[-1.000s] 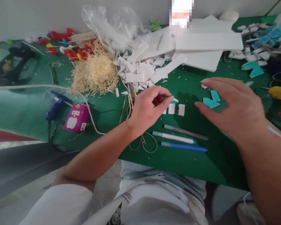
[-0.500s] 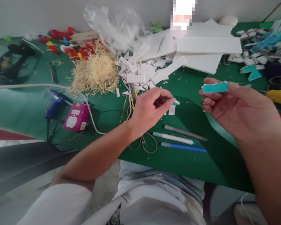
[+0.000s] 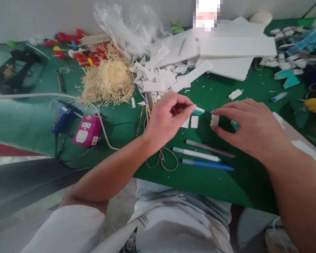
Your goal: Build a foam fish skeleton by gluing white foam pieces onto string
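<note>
Between the thumb and forefinger of my left hand [image 3: 168, 116] is a small foam piece with a teal face [image 3: 199, 110]. Just right of it, my right hand [image 3: 249, 128] pinches a small white foam piece [image 3: 215, 120] by its edges. Two small white pieces lie on the table below the left fingertips, one of them a white rectangle [image 3: 194, 122]. A bit of teal shows behind my right fingers, mostly hidden. Nearer to me lie a grey pen [image 3: 210, 148], a white marker [image 3: 197, 154] and a blue pen [image 3: 208, 164].
White foam scraps [image 3: 158, 79] and foam sheets [image 3: 237, 47] lie at the back, beside a pile of thin wooden sticks [image 3: 107, 80]. At left are a blue glue gun [image 3: 65, 114] and a magenta power box [image 3: 86, 131] with a cable. Blue-and-white scraps [image 3: 300, 45] fill the far right.
My right hand has turned palm-down and moved left and down towards the left hand. The teal strip it showed before is now out of sight; a white piece shows in its fingers. My left hand barely moved.
</note>
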The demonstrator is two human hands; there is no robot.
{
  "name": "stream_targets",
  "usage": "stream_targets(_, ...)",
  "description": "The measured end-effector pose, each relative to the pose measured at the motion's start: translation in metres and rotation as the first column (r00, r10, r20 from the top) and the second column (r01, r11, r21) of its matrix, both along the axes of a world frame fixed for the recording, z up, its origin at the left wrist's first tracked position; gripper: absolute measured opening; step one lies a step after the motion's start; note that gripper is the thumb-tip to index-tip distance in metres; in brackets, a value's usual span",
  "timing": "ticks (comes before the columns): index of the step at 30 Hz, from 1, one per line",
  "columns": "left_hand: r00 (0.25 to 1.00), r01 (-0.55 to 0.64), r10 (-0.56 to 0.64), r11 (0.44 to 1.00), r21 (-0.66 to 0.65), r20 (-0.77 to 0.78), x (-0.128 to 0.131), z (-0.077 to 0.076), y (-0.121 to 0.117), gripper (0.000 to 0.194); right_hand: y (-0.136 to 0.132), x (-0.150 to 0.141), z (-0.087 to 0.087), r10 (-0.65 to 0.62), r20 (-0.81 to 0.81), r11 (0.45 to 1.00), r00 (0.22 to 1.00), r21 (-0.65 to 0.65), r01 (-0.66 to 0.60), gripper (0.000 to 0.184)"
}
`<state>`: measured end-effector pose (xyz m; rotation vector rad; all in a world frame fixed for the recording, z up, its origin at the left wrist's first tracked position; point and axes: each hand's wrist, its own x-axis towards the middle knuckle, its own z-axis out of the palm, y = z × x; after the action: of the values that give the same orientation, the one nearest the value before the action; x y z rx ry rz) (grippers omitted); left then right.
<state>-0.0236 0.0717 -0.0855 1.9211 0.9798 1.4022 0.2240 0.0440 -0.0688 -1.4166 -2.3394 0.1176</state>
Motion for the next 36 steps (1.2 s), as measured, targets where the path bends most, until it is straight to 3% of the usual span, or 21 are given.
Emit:
stream_targets(2,1.000,-0.004,0.004,1.000,0.026,-0.022,-0.001,0.000,0.000,0.007,0.002,-0.001,-0.007,0.050,0.029,0.998,0.998,0.031,-0.051,0.032)
stream_targets(7,0.999,-0.034,0.036,0.998,0.061,-0.040,-0.001,0.002,0.000,0.008,0.006,-0.021,-0.020,0.188,-0.082,0.981,0.979,0.062,-0.183,0.035)
stream_targets(13,0.999,-0.044,0.047,0.995,0.091,-0.028,-0.001,0.002,0.001,0.007,0.010,-0.033,-0.030,0.148,-0.123,0.986,0.981,0.095,-0.137,0.032)
stream_targets(20,0.997,-0.036,0.042,0.995,0.090,-0.063,-0.003,0.002,0.000,0.008,0.011,-0.016,-0.019,0.151,-0.076,0.988,0.986,0.054,-0.147,0.044)
stream_targets(26,0.999,-0.049,0.049,0.998,0.025,-0.014,-0.002,0.003,-0.001,0.009,0.002,0.006,-0.008,0.032,0.080,0.998,0.996,0.046,-0.036,0.043)
stream_targets(33,0.998,-0.036,0.038,0.999,0.040,-0.050,-0.003,0.002,0.000,0.008,-0.002,-0.007,-0.014,0.072,0.071,0.994,0.995,0.073,-0.077,0.036)
stream_targets(36,0.997,-0.036,0.040,0.997,0.064,-0.072,-0.001,0.002,-0.002,0.009,-0.003,-0.009,-0.010,0.036,0.025,0.999,0.999,0.037,-0.037,0.040)
